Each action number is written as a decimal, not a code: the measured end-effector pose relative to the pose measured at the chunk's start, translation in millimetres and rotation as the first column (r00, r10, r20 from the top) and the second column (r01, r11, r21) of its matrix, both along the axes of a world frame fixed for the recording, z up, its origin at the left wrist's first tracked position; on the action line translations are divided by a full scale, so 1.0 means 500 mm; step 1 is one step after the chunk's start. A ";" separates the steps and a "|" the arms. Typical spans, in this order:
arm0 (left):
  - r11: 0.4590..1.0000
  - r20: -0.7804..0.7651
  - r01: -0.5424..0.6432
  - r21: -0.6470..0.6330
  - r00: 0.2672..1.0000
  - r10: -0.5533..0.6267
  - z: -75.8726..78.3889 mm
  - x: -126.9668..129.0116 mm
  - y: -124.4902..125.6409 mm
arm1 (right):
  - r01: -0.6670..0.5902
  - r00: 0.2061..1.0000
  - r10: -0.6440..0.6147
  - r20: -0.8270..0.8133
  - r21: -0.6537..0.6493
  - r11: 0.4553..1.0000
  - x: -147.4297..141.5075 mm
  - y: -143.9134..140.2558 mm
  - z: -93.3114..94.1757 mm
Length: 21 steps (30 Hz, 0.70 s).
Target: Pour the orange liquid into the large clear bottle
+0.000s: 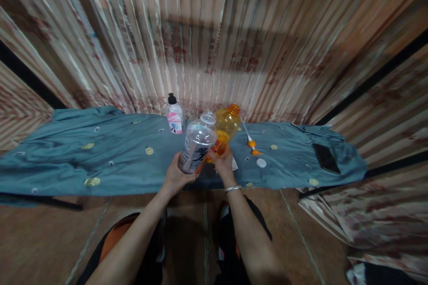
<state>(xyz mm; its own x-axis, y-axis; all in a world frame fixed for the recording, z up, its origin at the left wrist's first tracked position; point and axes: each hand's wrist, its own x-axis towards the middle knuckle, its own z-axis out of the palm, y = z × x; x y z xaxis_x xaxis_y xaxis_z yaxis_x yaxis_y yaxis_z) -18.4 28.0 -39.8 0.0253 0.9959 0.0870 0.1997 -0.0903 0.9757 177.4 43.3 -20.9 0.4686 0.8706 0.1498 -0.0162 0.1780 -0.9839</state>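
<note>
My left hand [175,174] grips a clear plastic bottle [196,144] with a white cap, held tilted above the front edge of the table. My right hand [223,163] holds an orange translucent bottle [226,125], tilted away from me, right beside the clear one. The two bottles touch or nearly touch near their shoulders. A silver bracelet sits on my right wrist.
A blue-grey cloth [100,156] covers the low table. A small pink-labelled bottle with a black cap [174,116] stands at the back. An orange-and-white pump head [252,143], a white cap [261,163] and a black phone [326,158] lie to the right. Striped curtains hang behind.
</note>
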 end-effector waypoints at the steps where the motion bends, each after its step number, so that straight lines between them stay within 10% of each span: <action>1: 1.000 0.018 0.002 0.007 1.000 -0.002 0.001 0.005 -0.002 | 0.008 1.000 -0.008 -0.001 0.002 1.000 0.001 0.003 0.001; 21: 0.990 0.486 0.093 -0.104 0.873 -0.031 0.143 0.048 -0.021 | 0.053 0.994 -0.040 -0.103 0.127 0.990 0.028 -0.001 0.072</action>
<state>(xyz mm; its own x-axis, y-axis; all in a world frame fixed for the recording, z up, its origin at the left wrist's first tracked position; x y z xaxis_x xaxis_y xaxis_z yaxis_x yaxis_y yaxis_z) 5.5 17.5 31.8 0.0731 0.9972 -0.0163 -0.3005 0.0376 0.9531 191.2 42.7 15.1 0.5262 0.8239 0.2105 -0.1019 0.3069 -0.9463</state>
